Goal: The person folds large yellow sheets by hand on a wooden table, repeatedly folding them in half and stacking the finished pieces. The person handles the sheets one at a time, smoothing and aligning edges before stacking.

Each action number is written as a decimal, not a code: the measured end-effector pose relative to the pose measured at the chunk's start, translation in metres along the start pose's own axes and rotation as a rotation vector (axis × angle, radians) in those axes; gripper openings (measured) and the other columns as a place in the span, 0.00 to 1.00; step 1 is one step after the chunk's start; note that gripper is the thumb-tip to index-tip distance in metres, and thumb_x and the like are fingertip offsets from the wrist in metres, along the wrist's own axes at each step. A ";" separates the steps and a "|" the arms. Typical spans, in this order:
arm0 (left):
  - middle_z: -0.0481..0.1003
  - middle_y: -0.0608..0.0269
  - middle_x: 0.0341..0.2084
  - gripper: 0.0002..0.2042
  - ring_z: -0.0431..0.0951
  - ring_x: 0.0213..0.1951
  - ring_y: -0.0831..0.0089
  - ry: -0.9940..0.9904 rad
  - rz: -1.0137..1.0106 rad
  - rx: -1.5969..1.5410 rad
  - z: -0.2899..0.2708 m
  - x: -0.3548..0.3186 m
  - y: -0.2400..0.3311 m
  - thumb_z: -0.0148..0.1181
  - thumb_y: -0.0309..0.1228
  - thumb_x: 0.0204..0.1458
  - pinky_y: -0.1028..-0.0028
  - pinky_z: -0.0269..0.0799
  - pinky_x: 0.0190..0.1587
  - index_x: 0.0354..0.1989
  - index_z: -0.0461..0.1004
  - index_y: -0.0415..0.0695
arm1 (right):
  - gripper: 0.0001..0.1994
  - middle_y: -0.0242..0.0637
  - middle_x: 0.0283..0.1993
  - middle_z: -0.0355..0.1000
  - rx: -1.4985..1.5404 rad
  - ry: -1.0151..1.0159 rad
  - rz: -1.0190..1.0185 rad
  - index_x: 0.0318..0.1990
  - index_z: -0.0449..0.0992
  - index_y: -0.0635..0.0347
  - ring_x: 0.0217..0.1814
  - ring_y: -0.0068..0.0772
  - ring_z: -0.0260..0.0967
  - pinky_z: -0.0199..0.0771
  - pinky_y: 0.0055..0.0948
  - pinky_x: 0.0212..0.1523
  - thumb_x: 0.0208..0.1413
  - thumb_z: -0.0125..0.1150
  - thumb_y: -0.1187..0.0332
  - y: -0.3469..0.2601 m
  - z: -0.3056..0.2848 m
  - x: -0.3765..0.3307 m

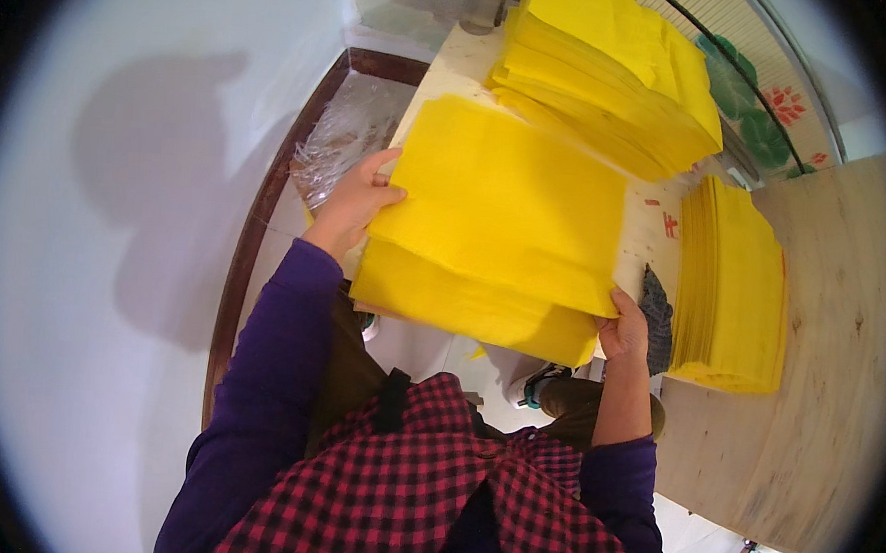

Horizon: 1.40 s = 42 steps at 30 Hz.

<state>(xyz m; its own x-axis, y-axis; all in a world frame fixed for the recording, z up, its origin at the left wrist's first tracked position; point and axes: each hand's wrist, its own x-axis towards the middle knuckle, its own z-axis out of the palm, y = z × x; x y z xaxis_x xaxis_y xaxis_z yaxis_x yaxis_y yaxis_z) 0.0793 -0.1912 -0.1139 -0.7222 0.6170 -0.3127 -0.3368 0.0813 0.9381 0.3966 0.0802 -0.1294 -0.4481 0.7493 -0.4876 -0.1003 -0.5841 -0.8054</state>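
My left hand (355,200) grips the left edge of a stack of yellow sheets (501,214), thumb on top. My right hand (624,328) holds the same stack at its near right corner. The top sheets sit skewed over a lower yellow layer (461,306) that sticks out toward me. The stack lies over the near edge of a pale wooden table (817,396).
A tall pile of yellow sheets (614,75) stands at the back of the table, and another neat pile (733,287) lies to the right. Crumpled clear plastic (345,131) lies at the left by a white wall. A dark grey cloth (656,313) sits beside my right hand.
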 end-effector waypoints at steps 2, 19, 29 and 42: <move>0.72 0.58 0.34 0.30 0.75 0.37 0.70 -0.022 0.003 0.069 -0.002 0.000 0.000 0.56 0.16 0.48 0.76 0.71 0.39 0.62 0.61 0.42 | 0.16 0.44 0.45 0.74 -0.194 -0.008 -0.029 0.52 0.69 0.73 0.40 0.33 0.74 0.75 0.27 0.37 0.58 0.53 0.74 0.000 -0.008 0.006; 0.77 0.57 0.39 0.29 0.76 0.39 0.74 0.086 0.064 0.309 0.018 0.008 -0.002 0.52 0.14 0.50 0.76 0.70 0.43 0.64 0.59 0.43 | 0.17 0.42 0.37 0.76 -0.694 0.005 -0.260 0.49 0.71 0.71 0.33 0.26 0.73 0.72 0.24 0.33 0.50 0.58 0.77 -0.011 0.015 0.031; 0.78 0.58 0.39 0.30 0.76 0.37 0.78 0.056 0.213 0.328 0.018 0.024 -0.017 0.51 0.12 0.49 0.79 0.69 0.40 0.64 0.59 0.41 | 0.15 0.40 0.32 0.77 -0.792 0.049 -0.461 0.47 0.72 0.69 0.30 0.25 0.73 0.71 0.24 0.32 0.49 0.59 0.78 -0.002 0.004 0.031; 0.68 0.56 0.56 0.22 0.68 0.55 0.71 0.235 0.303 0.468 0.007 0.030 -0.017 0.54 0.32 0.59 0.72 0.65 0.54 0.61 0.64 0.40 | 0.24 0.52 0.61 0.62 -0.861 0.053 -0.590 0.60 0.64 0.64 0.61 0.41 0.63 0.65 0.34 0.57 0.60 0.55 0.62 -0.006 -0.006 0.038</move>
<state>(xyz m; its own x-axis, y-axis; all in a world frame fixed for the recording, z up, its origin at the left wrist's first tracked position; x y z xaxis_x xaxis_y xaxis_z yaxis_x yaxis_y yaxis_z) 0.0673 -0.1688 -0.1384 -0.8764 0.4816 0.0036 0.1674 0.2975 0.9399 0.3857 0.1141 -0.1454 -0.4921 0.8682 0.0638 0.3856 0.2831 -0.8782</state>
